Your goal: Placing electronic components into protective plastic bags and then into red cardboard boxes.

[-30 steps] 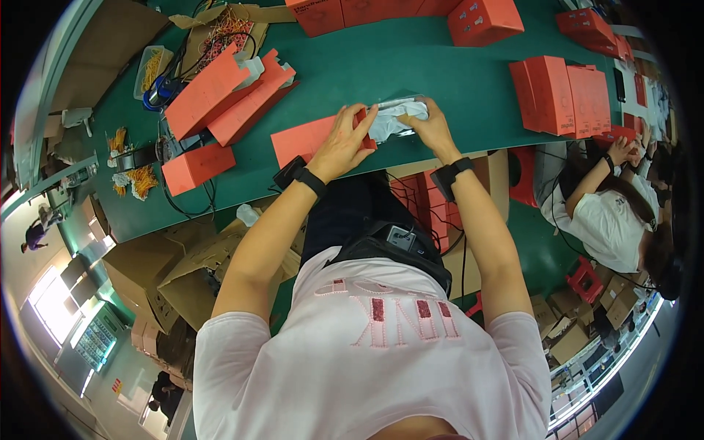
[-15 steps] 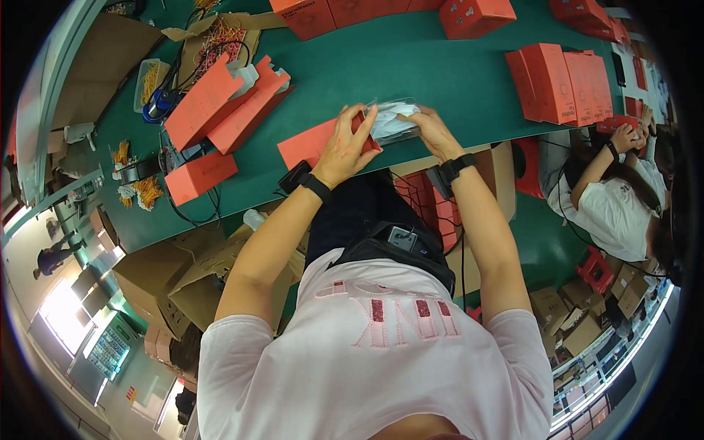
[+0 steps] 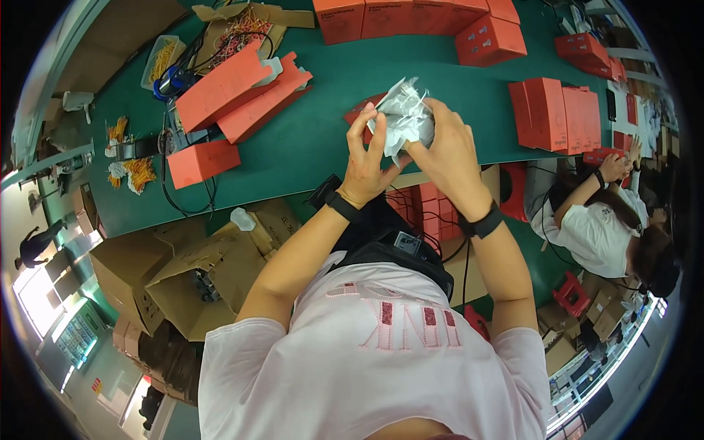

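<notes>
I judged that both hands, left hand (image 3: 364, 158) and right hand (image 3: 449, 150), clamped on the crinkled clear bag (image 3: 402, 117) above the green table's (image 3: 323, 132) near edge, risked tearing it

Our hands cover most of the red box (image 3: 361, 116) beneath the crumpled plastic bag (image 3: 403, 117), whose contents we cannot make out.

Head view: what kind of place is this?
Probably a packing line in a factory: red boxes on a long green table, cardboard cartons beside it, another person working nearby.
</notes>
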### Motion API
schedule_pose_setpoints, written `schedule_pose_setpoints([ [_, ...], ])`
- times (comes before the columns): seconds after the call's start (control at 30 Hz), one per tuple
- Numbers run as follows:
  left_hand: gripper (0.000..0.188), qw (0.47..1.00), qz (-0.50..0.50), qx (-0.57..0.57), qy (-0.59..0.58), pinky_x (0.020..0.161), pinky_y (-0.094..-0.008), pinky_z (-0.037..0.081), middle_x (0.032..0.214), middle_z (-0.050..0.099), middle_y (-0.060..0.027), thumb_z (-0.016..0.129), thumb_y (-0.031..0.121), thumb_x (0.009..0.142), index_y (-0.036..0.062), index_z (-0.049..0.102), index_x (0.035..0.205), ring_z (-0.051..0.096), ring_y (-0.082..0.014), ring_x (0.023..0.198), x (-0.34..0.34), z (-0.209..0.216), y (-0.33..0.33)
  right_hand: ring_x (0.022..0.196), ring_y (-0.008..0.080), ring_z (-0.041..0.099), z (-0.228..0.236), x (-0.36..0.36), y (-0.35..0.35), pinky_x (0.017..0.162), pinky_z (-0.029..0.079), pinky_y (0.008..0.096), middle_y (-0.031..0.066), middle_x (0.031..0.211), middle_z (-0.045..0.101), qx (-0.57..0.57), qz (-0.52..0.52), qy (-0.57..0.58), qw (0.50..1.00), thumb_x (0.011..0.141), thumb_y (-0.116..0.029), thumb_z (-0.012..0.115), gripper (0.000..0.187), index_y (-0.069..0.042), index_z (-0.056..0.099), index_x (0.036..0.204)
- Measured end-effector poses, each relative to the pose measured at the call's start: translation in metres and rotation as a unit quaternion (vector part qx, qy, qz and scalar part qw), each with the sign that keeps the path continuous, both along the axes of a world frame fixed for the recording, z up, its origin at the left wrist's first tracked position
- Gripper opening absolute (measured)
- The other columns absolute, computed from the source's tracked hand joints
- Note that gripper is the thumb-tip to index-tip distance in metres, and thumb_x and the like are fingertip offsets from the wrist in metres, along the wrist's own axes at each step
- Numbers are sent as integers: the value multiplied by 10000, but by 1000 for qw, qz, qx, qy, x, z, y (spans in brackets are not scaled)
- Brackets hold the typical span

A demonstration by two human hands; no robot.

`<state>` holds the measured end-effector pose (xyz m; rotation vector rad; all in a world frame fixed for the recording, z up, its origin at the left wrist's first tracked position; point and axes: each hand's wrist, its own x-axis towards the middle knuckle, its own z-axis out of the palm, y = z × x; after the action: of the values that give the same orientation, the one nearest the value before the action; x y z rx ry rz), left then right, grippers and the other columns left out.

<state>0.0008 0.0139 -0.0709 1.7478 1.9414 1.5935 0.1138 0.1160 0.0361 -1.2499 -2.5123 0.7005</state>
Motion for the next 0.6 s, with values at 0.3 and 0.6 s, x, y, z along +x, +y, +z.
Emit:
schedule_pose_setpoints([
  [0.3,1103,997,54,-23,-59,1007,-419,473,1365,424,-212,951,188,605,-10,333,1497,473,-357,1252,-29,6,-23,932,182,639,13,-12,12,807,504,303,146,1212,654,-249,-15,87,964,911,-173,669,466,-13,558,1335],
  [0.6,989,995,23,-91,-24,905,-409,524,1237,462,-182,952,272,569,37,432,1376,546,-340,1104,-64,31,-19,838,94,585,-15,-27,37,769,490,259,142,1317,614,-364,72,57,927,889,-30,592,529,-22,515,1412],
])
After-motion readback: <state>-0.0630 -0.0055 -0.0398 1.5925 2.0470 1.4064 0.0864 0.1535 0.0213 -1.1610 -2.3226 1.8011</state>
